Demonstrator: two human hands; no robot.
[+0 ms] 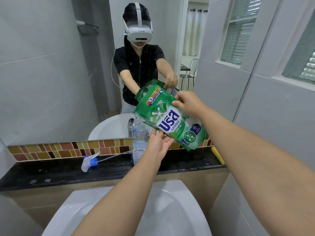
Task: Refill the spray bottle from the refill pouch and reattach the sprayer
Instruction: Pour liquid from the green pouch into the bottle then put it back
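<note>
- Above the black counter ledge (51, 171), a green refill pouch (168, 120) is being held tilted in the air, between both hands.
- The right hand (189, 103) is pinching the pouch's upper edge with curled fingers and thumb.
- The left hand (158, 143) is supporting the pouch's lower edge from beneath, fingers loosely spread against it.
- The clear spray bottle (139, 143) is standing upright and uncapped on the ledge, just below the pouch.
- The sprayer (89, 161) is lying on its side on the ledge, left of the bottle, its tube reaching toward it.
- A white sink (153, 210) is sitting below the forearms.
</note>
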